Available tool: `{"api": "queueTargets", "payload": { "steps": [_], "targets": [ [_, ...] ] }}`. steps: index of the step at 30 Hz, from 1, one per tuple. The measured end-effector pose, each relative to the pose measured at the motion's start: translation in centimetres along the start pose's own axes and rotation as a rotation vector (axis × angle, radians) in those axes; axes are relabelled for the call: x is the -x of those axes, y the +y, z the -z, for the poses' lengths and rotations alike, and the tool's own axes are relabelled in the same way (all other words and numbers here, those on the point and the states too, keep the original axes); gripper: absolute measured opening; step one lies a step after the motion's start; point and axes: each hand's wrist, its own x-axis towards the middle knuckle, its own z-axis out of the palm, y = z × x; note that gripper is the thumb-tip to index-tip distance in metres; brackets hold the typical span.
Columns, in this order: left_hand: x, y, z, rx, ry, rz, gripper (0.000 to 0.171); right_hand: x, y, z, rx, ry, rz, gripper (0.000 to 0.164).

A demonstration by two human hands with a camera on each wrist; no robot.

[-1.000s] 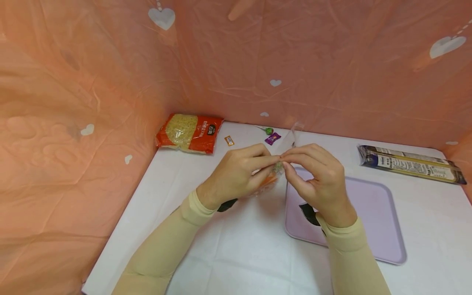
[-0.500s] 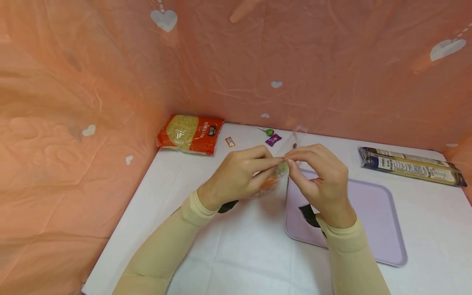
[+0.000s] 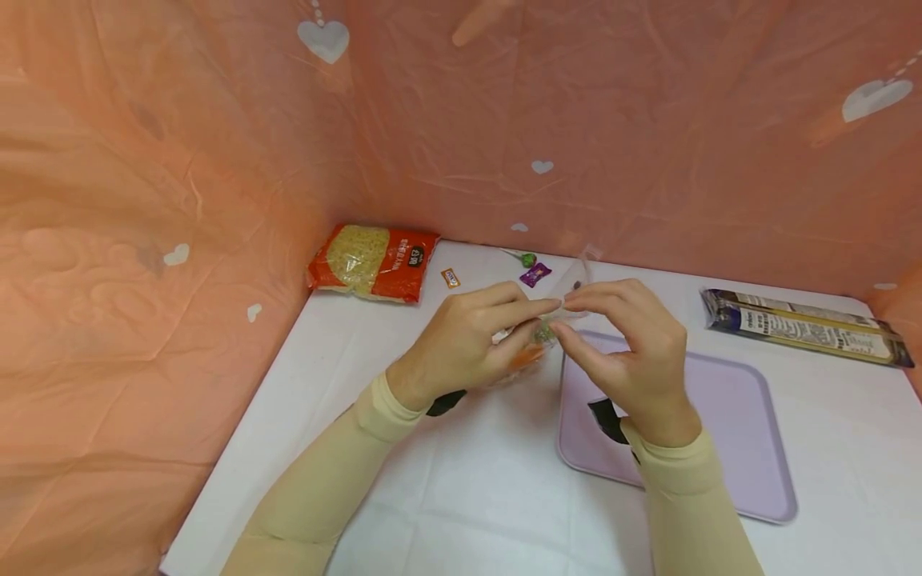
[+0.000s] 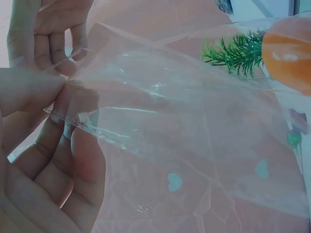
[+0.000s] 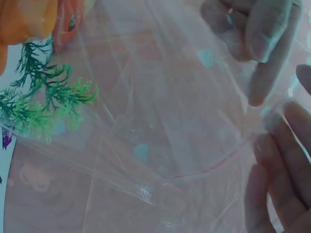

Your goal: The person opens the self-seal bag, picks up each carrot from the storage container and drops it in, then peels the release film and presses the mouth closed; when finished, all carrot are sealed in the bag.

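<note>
A clear plastic bag (image 4: pixel 160 126) spans between the two hands. Inside or behind its film lie an orange carrot (image 4: pixel 287 56) and feathery green leaves (image 4: pixel 238 52); the head view shows only bits of them below the fingers. My left hand (image 3: pixel 468 336) pinches the bag's edge between thumb and fingers, plainest in the left wrist view. At the bag's other side, my right hand (image 3: pixel 634 356) has its thumb and fingers apart. Its fingers (image 5: pixel 279 160) lie against the film at the edge in the right wrist view.
A lilac tray (image 3: pixel 735 432) lies under the right forearm. A red bag of yellow grains (image 3: pixel 374 262) stands back left. Orange (image 3: pixel 450 278) and purple (image 3: pixel 535 275) wrapped candies and a green lollipop (image 3: pixel 528 260) lie behind the hands; long dark packets (image 3: pixel 807 324) lie right.
The right thumb and fingertips, earlier together at the bag's edge, have spread apart. The left hand stays in nearly the same place, still pinching the bag.
</note>
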Motion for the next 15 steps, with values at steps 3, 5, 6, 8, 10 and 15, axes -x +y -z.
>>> {"api": "queueTargets", "payload": {
  "steps": [3, 5, 6, 8, 10, 15],
  "targets": [
    [-0.01, -0.02, -0.01, 0.002, 0.000, 0.003, 0.028, -0.01, -0.03, -0.18, 0.003, 0.044, 0.025, 0.026],
    [-0.02, -0.03, -0.02, 0.000, 0.001, 0.004, 0.027, -0.03, -0.09, -0.34, 0.001, 0.062, 0.044, 0.026],
    [-0.03, -0.04, -0.03, -0.001, 0.002, 0.004, 0.027, -0.04, -0.12, -0.43, 0.000, 0.065, 0.054, 0.026],
    [-0.02, -0.03, 0.00, 0.001, 0.004, 0.005, 0.027, -0.05, -0.17, -0.61, 0.001, 0.060, 0.073, 0.024],
    [0.00, -0.01, 0.03, 0.005, 0.005, 0.007, 0.027, -0.05, -0.22, -0.74, 0.005, 0.050, 0.084, 0.022],
    [0.07, 0.11, 0.04, 0.013, 0.006, 0.003, 0.027, -0.08, -0.34, -0.78, 0.013, 0.051, 0.080, 0.025]
  ]
}}
